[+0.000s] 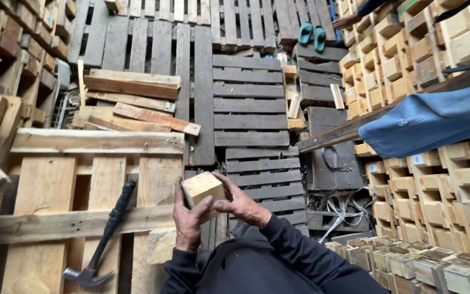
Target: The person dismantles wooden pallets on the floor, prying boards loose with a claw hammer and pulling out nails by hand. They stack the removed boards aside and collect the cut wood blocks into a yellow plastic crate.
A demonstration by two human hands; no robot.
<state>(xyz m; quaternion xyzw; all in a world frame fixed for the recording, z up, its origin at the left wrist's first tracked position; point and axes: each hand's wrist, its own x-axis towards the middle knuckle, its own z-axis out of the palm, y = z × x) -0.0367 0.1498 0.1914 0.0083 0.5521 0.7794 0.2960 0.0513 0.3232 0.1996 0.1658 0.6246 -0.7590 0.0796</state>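
Note:
I hold a pale square wooden block in front of me with both hands. My left hand grips it from below and the left side, thumb up on its face. My right hand wraps its right edge, fingers curled over the top. Both sleeves are dark. A black-handled claw hammer lies to the left on a light wooden pallet, its steel head near the bottom edge. No hand touches it.
Dark weathered pallets cover the ground ahead, with loose planks piled at the left. Stacks of wooden blocks rise at the right under a blue cloth. Another person's hand and teal sandals show at top right.

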